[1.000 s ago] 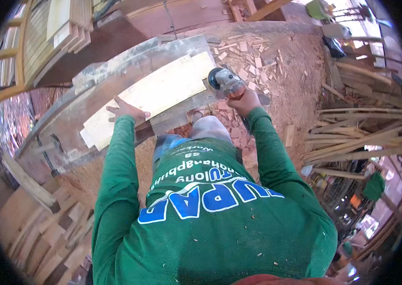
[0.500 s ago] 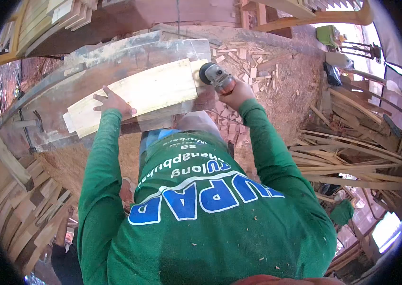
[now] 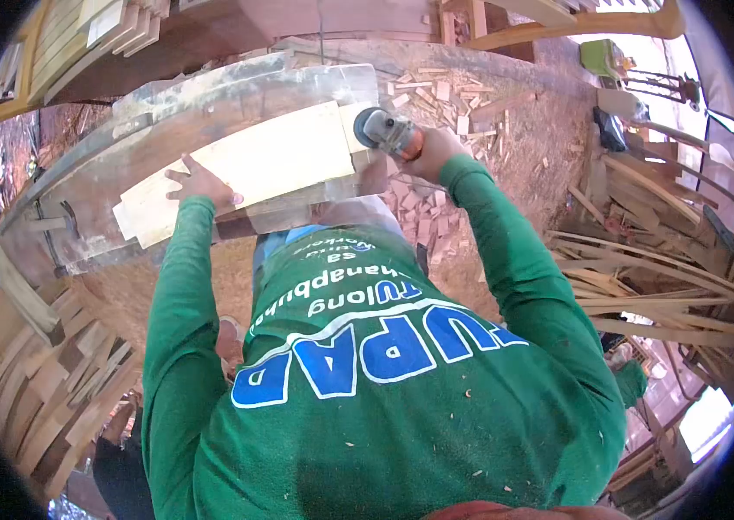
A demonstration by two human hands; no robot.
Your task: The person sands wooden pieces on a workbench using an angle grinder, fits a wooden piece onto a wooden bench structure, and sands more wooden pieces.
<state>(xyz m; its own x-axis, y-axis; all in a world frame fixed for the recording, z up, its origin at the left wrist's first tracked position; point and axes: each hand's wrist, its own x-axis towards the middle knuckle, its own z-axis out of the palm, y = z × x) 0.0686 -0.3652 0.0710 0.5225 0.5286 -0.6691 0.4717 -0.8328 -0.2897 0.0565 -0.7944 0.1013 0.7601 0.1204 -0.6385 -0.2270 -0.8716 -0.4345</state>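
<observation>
A pale, slightly curved wooden board (image 3: pixel 276 156) with a narrower tongue at each end lies across the workbench (image 3: pixel 211 108). My left hand (image 3: pixel 200 184) rests on the board's left part with the fingers spread. Wrapped round the body of an angle grinder (image 3: pixel 391 134) is my right hand (image 3: pixel 434 154). The grinder's disc is at the board's right tongue; whether it touches the wood I cannot tell.
Small wood offcuts (image 3: pixel 423 212) and sawdust cover the floor past the bench's right end. Long wooden strips (image 3: pixel 644 286) are piled at the right. Curved boards (image 3: pixel 46 381) are stacked at the lower left, near another person's dark clothing (image 3: pixel 120 468).
The grinder and my right hand have shifted slightly, and the disc now lies lower along the board's right end. My left hand stays spread on the board.
</observation>
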